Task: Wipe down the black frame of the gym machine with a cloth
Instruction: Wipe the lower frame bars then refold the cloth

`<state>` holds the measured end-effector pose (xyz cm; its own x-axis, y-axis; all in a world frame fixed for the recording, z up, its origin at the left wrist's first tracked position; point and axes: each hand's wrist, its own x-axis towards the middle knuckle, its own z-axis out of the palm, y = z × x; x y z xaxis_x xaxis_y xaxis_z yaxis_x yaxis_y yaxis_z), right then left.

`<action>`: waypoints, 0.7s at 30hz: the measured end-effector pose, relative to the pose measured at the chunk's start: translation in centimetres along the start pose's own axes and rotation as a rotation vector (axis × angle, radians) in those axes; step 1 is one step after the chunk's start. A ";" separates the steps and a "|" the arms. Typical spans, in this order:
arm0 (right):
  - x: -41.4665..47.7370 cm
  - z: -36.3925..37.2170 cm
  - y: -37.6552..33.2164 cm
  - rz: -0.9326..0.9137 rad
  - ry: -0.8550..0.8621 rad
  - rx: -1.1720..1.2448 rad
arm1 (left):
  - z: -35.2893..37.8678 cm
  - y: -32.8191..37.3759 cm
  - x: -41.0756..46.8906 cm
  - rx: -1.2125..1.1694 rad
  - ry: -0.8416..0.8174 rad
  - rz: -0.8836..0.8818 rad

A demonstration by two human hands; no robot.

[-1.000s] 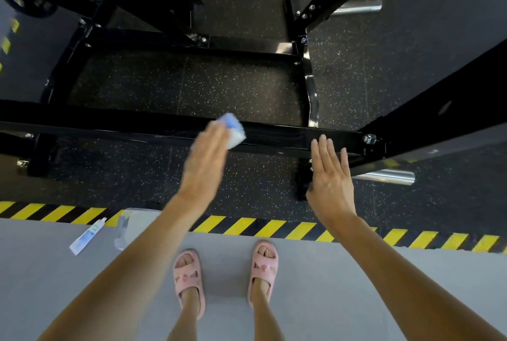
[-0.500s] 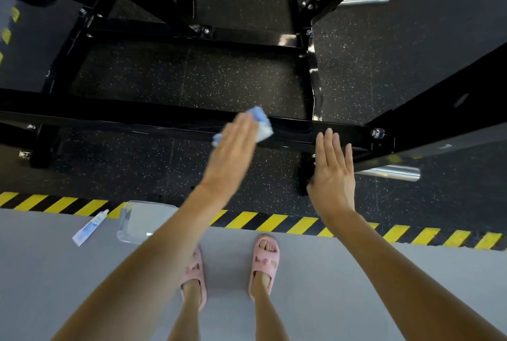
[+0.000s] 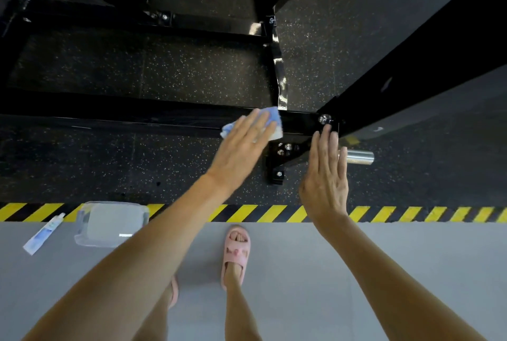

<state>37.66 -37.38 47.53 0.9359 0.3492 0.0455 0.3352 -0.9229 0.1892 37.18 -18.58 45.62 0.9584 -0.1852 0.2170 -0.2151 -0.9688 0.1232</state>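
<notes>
A glossy black frame bar [image 3: 131,117] of the gym machine runs left to right at about waist height below me. My left hand [image 3: 241,151] lies flat on a blue-and-white cloth [image 3: 271,121], pressing it onto the bar near its right end. Most of the cloth is hidden under the fingers. My right hand [image 3: 326,178] is held flat with fingers together, holding nothing, its fingertips close to the bolted joint [image 3: 325,119] where the bar meets a thick black upright [image 3: 428,60].
Black speckled rubber floor lies under the frame. A chrome peg [image 3: 359,156] sticks out right of the joint. A yellow-and-black hazard stripe [image 3: 411,214] borders grey flooring. A clear plastic tub [image 3: 112,224] and a small tube [image 3: 44,233] lie at lower left.
My left hand has slid the cloth rightward along the bar toward the bolted joint. My right hand has stayed near the joint.
</notes>
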 end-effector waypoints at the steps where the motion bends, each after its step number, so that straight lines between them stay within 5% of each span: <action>1: -0.2 0.2 0.2 -0.017 -0.010 -0.073 | -0.2 -1.0 -1.0 0.001 0.026 -0.041; 4: -1.0 1.1 0.6 -0.072 0.001 -0.226 | 0.5 1.0 -0.3 -0.109 0.008 -0.188; 8: -1.6 1.8 1.1 -0.098 0.034 -0.267 | 1.0 6.2 4.9 -0.225 -0.048 -0.041; 12: -1.5 1.8 1.2 -0.114 0.064 -0.247 | 0.0 3.3 3.4 -0.207 -0.087 0.107; 17: -1.7 2.0 1.1 -0.138 0.079 -0.258 | 1.0 2.2 1.6 -0.160 0.061 -0.132; 21: -1.6 1.9 1.0 -0.122 0.064 -0.252 | 2.4 8.1 5.4 -0.264 0.054 -0.083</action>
<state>36.74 -39.15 45.78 0.8788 0.4725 0.0674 0.4004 -0.8067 0.4346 41.09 -27.86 45.51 0.9648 -0.0913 0.2465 -0.1848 -0.9025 0.3890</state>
